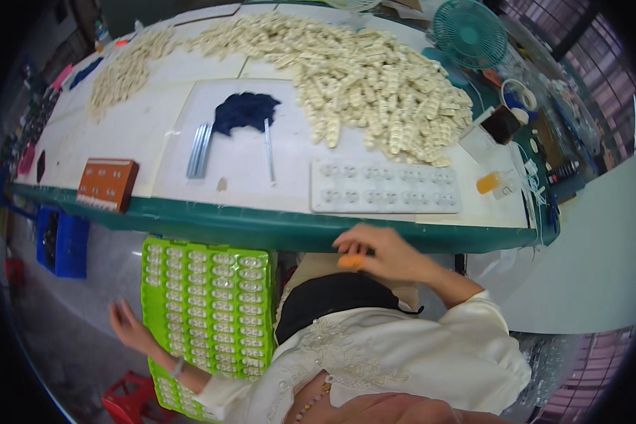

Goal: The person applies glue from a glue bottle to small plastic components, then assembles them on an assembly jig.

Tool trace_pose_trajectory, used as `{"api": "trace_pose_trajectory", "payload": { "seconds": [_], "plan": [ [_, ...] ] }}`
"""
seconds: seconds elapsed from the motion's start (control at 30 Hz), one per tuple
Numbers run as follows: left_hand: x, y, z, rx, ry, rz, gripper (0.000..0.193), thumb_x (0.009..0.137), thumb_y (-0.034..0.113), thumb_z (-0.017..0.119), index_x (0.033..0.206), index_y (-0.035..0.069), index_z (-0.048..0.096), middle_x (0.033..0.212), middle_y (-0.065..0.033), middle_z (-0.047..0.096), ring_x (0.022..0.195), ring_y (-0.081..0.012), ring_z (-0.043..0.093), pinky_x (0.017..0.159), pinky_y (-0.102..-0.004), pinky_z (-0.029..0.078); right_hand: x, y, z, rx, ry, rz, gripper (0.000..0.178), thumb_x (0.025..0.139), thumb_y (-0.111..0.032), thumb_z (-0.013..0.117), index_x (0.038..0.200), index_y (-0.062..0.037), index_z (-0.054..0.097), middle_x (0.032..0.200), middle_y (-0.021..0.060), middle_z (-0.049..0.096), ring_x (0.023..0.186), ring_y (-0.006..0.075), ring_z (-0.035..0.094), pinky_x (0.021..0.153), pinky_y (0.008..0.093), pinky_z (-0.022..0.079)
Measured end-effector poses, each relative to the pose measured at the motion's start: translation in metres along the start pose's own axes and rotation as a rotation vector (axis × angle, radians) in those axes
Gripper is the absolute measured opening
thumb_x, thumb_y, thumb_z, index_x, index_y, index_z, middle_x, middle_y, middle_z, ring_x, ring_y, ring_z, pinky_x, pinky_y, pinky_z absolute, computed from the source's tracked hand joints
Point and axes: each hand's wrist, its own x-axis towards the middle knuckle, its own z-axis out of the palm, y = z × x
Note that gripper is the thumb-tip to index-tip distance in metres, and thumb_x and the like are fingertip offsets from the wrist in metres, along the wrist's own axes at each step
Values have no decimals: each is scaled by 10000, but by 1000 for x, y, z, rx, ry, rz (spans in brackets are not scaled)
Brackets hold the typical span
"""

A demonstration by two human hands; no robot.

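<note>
My left hand (pixel 129 330) is held out beside the left edge of a bright green tray (pixel 153 311), fingers stretched and holding nothing. Rows of small clear pieces (pixel 198 302) fill much of that tray. My right hand (pixel 389 256) hovers over my lap, just in front of the table's green edge, with its fingers loosely bent and apart. An orange cover (pixel 351 261) sits at its thumb tip, and I see nothing gripped there. Beyond this hand, a white block (pixel 385 201) with two rows of clear, round-hollowed pieces lies along the table edge.
A large heap of cream-coloured pieces (pixel 389 92) covers the table's far right. Dark blue cloth (pixel 246 112), metal strips (pixel 199 151) and a brown block (pixel 107 184) lie leftward. A fan (pixel 469 34) stands behind; a blue bin (pixel 74 244) and red stool (pixel 131 397) are lower left.
</note>
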Motion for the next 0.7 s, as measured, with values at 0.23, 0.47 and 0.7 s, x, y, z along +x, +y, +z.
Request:
{"api": "trace_pose_trajectory", "payload": {
  "seconds": [0.23,0.47,0.7],
  "plan": [
    [8,321,208,-410,-946,610,202,928,159,521,967,-21,603,824,-75,641,755,-143,614,672,-272,488,29,50,-124,-258,617,-86,213,833,-107,603,1024,-14,599,967,126,588,849,272,589,741,340,479],
    [-64,399,294,40,-877,1078,535,768,556,611,645,35,607,624,-166,598,605,-340,607,558,-404,482,74,69,-132,-658,596,-194,195,815,-68,576,1003,-20,604,972,124,585,991,293,537,847,377,433],
    [-112,371,265,74,-941,1053,527,669,412,748,891,-34,576,890,-200,582,855,-298,603,659,-369,503,164,70,-137,-920,418,-556,437,740,-31,629,1166,-55,538,1200,141,463,1124,326,430,914,421,399]
  ]
}}
